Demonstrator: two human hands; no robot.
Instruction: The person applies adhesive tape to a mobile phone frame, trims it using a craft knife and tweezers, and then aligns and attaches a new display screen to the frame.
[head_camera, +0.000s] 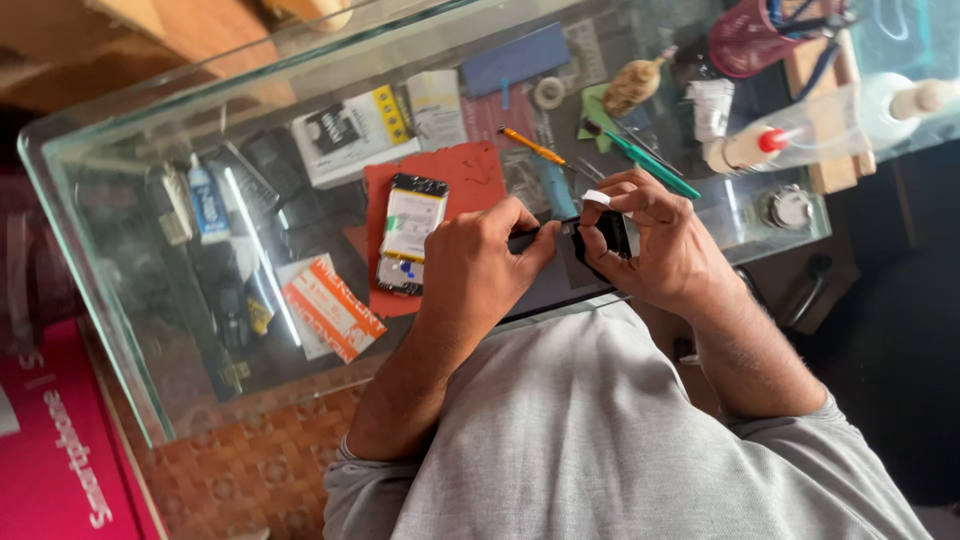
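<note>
I note a glossy, smooth glass counter. The red mat looks matt. The dark panel appears smooth plastic.

Dark flat phone panel, tilted at glass counter's near edge

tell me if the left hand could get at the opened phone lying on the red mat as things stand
Probably yes. The left hand sits just beside the opened phone on the red mat, and nothing lies between them. But its fingers are gripping the dark panel, which the right hand holds too.
</note>
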